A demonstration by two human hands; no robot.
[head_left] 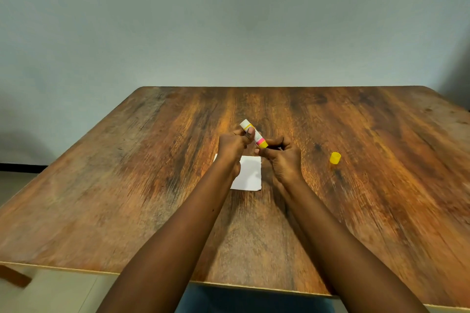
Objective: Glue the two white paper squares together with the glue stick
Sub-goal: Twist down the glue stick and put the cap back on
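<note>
Wood-grain bench (127,185) under a plain grey wall. Nearest, white paper squares (250,173) flat at mid-bench, partly under the wrists, kept below the work for gluing. Above them, left hand (232,146) wrapped round the glue stick (254,134), right hand (282,157) with its grip pinching the yellow base, likely twisting it. Long axis slanted, open end up, far-left. Off right, yellow cap (335,158) parked aside

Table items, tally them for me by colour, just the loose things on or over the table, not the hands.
White: 1, the paper lying under the hands; whether it is one square or two stacked cannot be told.
Yellow: 1, the cap standing apart to the right.
White and yellow with a pink band: 1, the glue stick, held by both hands.
Total: 3
</note>
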